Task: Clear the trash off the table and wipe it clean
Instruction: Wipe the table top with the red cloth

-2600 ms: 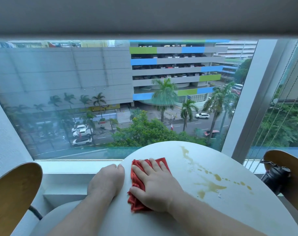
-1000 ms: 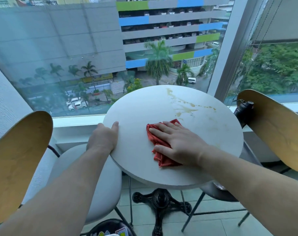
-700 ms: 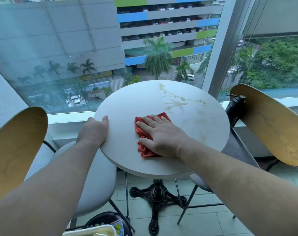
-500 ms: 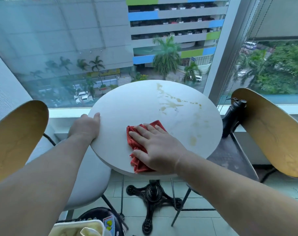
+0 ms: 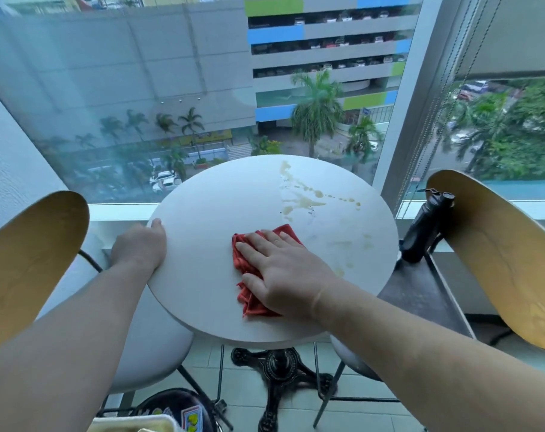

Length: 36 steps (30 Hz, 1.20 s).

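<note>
right grip (image 5: 283, 275): lay flat, fingers spread, palm pressing down on the red cloth (image 5: 249, 294); pinning it, not clenching it
cloth: bunched under that palm, near the middle of the round white surface (image 5: 209, 232), edges showing past the fingertips and thumb
left grip (image 5: 140, 247): curled over the surface's left rim, thumb on top, grasping the edge
spill (image 5: 305, 198): yellowish streaks and drops on the far right part, just beyond the cloth, apart from it
bottle (image 5: 427, 226): black, stood on the right chair seat, off the surface
</note>
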Motion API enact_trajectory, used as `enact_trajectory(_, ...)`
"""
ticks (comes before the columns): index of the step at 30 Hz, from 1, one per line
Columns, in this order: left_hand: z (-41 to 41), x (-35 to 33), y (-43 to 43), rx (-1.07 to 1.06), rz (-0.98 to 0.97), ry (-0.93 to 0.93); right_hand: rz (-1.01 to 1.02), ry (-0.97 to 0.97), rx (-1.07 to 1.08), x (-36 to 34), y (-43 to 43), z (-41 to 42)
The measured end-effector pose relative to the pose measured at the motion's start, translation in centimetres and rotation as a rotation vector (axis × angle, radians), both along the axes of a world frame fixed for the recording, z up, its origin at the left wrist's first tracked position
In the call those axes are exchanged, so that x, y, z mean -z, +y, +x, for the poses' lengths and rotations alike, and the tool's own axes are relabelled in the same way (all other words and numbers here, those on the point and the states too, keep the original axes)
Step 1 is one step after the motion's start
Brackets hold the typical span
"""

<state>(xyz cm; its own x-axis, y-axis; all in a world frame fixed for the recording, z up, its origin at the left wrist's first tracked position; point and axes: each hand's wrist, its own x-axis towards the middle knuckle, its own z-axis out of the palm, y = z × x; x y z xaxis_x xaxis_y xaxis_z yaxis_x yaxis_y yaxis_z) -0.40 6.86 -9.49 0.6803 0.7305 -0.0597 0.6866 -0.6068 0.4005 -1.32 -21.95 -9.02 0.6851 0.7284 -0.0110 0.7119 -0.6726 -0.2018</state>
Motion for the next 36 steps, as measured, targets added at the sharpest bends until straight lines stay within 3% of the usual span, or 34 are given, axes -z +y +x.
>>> enact_trajectory(6,-0.5,0.5,0.4,-0.011,0.027,-0.074,0.036,0.003,-0.004,-0.2,-0.5,-1.5)
enact_trajectory(9,-1.3,0.3,-0.3,0.045,0.125,-0.166,0.183,0.042,0.005,-0.5,-1.5,-2.2)
enact_trajectory(14,-3.8,0.4,-3.7,0.373,0.291,-0.405,0.622,-0.009,0.135,-0.2,-4.5,-1.7)
enact_trajectory(18,-6.5,-0.8,-10.1,0.702,0.137,-0.501,0.659,-0.138,0.317,0.7,-9.3,2.3)
enact_trajectory(21,-8.1,-1.9,-16.1,0.816,0.102,-0.342,0.637,-0.2,0.488,1.4,-12.9,6.6)
enact_trajectory(26,-7.2,-1.6,-21.0,0.778,0.282,0.108,0.497,-0.165,0.565,1.8,-15.3,11.9)
enact_trajectory(36,-4.2,-1.1,-24.7,0.769,0.407,0.259,0.308,0.138,0.591,1.5,-14.1,19.5)
